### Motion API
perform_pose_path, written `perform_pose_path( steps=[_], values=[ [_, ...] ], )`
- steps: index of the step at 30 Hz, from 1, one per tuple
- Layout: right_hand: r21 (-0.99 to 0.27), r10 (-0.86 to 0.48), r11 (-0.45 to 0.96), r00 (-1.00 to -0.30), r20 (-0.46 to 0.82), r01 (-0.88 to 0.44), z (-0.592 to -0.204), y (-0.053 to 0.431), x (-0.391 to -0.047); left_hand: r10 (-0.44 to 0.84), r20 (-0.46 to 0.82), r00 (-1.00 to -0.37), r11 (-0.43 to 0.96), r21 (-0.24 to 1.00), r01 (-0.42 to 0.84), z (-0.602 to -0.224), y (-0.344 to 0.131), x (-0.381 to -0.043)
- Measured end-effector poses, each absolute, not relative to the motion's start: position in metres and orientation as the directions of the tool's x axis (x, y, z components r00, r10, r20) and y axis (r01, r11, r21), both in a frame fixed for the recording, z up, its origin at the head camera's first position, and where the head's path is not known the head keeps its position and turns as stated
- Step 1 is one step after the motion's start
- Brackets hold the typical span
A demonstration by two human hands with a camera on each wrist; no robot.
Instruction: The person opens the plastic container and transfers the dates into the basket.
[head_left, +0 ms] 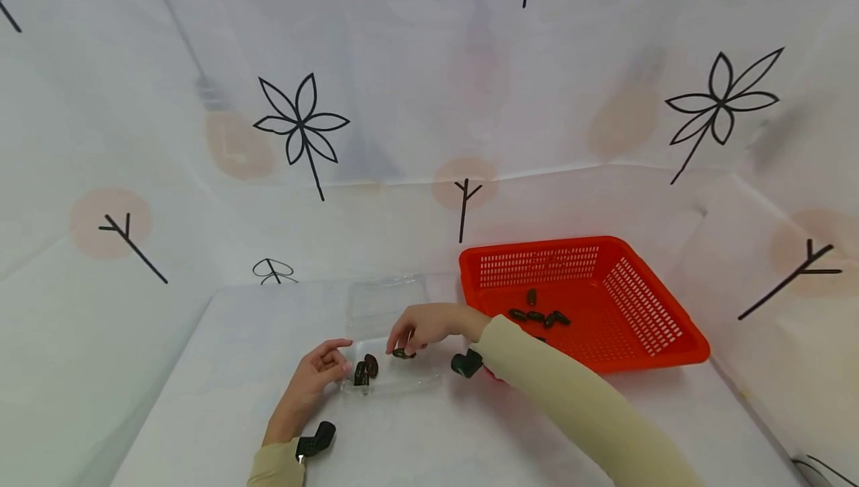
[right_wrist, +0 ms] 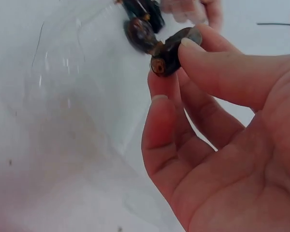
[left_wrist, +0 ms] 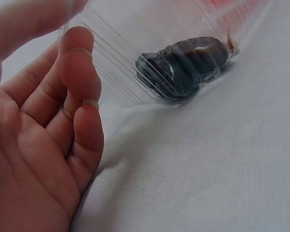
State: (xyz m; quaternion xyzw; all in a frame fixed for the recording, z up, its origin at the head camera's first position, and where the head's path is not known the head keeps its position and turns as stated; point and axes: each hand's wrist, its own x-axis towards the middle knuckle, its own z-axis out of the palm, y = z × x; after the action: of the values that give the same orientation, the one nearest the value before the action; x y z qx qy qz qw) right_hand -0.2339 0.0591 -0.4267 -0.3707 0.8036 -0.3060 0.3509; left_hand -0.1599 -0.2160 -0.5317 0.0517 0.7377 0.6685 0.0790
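Observation:
A clear plastic clamshell box (head_left: 403, 376) lies on the white-covered table with its lid (head_left: 388, 300) folded back. A few dark, glossy dates (head_left: 361, 373) lie at its left end; they also show through the ribbed wall in the left wrist view. Over the box my right hand (head_left: 429, 325) pinches one date (right_wrist: 171, 53) between thumb and fingers. My left hand (head_left: 318, 374) is at the box's left side, fingers loosely bent against or just beside the wall (left_wrist: 113, 65). It holds nothing that I can see.
A red plastic basket (head_left: 654, 356) with slotted sides stands to the right, with several dates (head_left: 535, 316) in it. My right forearm (head_left: 570, 397) crosses in front of its near left corner. White patterned cloth (head_left: 403, 233) hangs behind the table.

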Motion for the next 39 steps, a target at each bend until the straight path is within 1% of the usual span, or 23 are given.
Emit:
perform_pose_path(
  steps=[5, 10, 17, 20, 25, 29, 34, 39],
  values=[
    [-0.759, -0.792, 0.543, -0.518, -0.322, -0.359, -0.415, 0.078, -0.238, 0.190, -0.057, -0.980, 0.089, 0.995, -0.041, -0.533, -0.218, -0.160],
    [-0.771, -0.757, 0.548, -0.585, -0.291, -0.325, -0.402, 0.102, -0.241, 0.202, -0.043, -0.978, 0.075, 0.997, -0.028, -0.533, -0.219, -0.160],
    [-0.785, -0.720, 0.521, -0.666, -0.193, -0.335, -0.386, 0.147, -0.241, 0.211, -0.022, -0.977, 0.072, 0.997, -0.007, -0.534, -0.218, -0.161],
    [-0.781, -0.685, 0.535, -0.707, -0.178, -0.322, -0.383, 0.169, -0.241, 0.219, -0.016, -0.976, 0.069, 0.998, -0.001, -0.534, -0.217, -0.161],
    [-0.791, -0.596, 0.571, -0.774, -0.213, -0.222, -0.390, 0.206, -0.242, 0.234, 0.001, -0.972, 0.057, 0.998, 0.014, -0.535, -0.218, -0.162],
    [-0.802, -0.548, 0.577, -0.802, -0.237, -0.157, -0.399, 0.232, -0.244, 0.237, -0.009, -0.971, 0.054, 0.999, 0.004, -0.533, -0.219, -0.162],
    [-0.756, -0.475, 0.644, -0.836, -0.274, -0.118, -0.411, 0.259, -0.240, 0.243, -0.025, -0.970, 0.054, 0.998, -0.013, -0.531, -0.220, -0.161],
    [-0.715, -0.424, 0.693, -0.855, -0.300, -0.093, -0.425, 0.278, -0.238, 0.237, -0.031, -0.971, 0.056, 0.998, -0.019, -0.530, -0.220, -0.161]
  ],
)
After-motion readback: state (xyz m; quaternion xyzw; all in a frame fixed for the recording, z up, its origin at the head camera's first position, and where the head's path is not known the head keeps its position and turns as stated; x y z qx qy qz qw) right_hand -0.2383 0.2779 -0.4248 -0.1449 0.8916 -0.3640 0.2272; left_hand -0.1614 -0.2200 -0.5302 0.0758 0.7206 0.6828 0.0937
